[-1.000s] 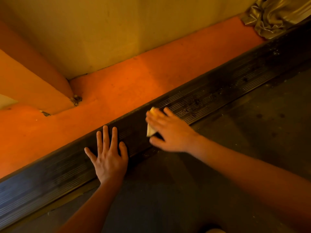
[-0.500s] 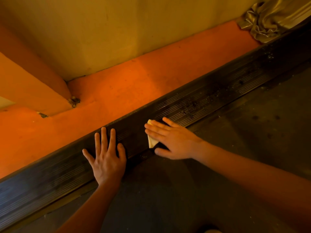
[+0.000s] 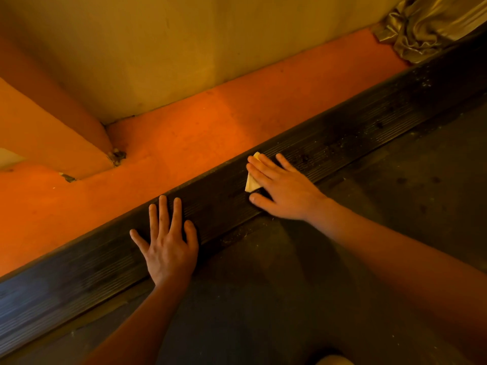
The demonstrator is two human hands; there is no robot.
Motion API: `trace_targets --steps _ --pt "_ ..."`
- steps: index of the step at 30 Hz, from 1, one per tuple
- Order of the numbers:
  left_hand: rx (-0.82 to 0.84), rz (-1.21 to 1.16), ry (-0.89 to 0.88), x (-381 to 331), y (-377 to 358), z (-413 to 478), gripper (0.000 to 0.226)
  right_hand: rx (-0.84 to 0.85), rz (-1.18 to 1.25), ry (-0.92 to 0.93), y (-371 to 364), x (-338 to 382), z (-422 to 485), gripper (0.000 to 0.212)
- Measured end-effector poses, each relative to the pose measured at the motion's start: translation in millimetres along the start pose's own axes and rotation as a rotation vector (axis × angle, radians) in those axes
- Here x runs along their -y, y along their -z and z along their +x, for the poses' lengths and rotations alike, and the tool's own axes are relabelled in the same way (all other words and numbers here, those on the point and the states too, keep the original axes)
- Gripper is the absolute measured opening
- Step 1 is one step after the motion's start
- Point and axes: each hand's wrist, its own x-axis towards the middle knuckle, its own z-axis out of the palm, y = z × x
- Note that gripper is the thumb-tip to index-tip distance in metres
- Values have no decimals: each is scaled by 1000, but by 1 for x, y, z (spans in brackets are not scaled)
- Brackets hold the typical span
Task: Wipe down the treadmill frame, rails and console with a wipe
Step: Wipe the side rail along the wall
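Two bare hands are resting on the dark ribbed side rail [image 3: 342, 143] of a treadmill, which is running diagonally from lower left to upper right. The left hand [image 3: 168, 248] is lying flat on the rail, its fingers straight and slightly fanned, holding nothing. The right hand [image 3: 282, 191], a little further up the rail and apart from the left, is pressing a small folded pale yellow wipe [image 3: 251, 181] against the ribbed surface. Its fingers are lying straight and close together over the wipe, while the thumb is stretching out separately below it. Only the wipe's left edge and upper corner are showing past the fingers. Pale specks are dotting the rail beyond the right hand. The dark treadmill belt [image 3: 369, 246] is lying just beside the rail on the near side, under both forearms. An orange floor [image 3: 184, 143] is bordering the rail on the far side and meeting a yellowish wall [image 3: 184, 48]. A crumpled grey fabric [image 3: 432, 25] is bunching up at the upper right, touching the rail's far end.
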Motion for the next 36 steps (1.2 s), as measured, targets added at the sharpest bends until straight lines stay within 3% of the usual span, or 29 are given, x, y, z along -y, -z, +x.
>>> trace_targets --steps 5,11,16,21,26,32,36 --pt "2 15 14 0 0 0 59 100 8 265 -26 38 -29 76" --pt "11 10 4 0 0 0 62 -12 8 -28 -8 -2 -13 76" --pt "8 13 5 0 1 0 62 80 43 230 -35 43 -41 75" --pt "10 8 7 1 1 0 61 -30 60 -49 -18 8 -20 74" --pt "27 7 14 -2 3 0 57 -4 101 44 -42 46 -45 75" --pt "75 -36 108 -36 8 8 60 -66 128 -175 -38 30 -44 74" --pt "146 9 -13 -83 1 24 62 -61 155 -160 -45 43 -65 74"
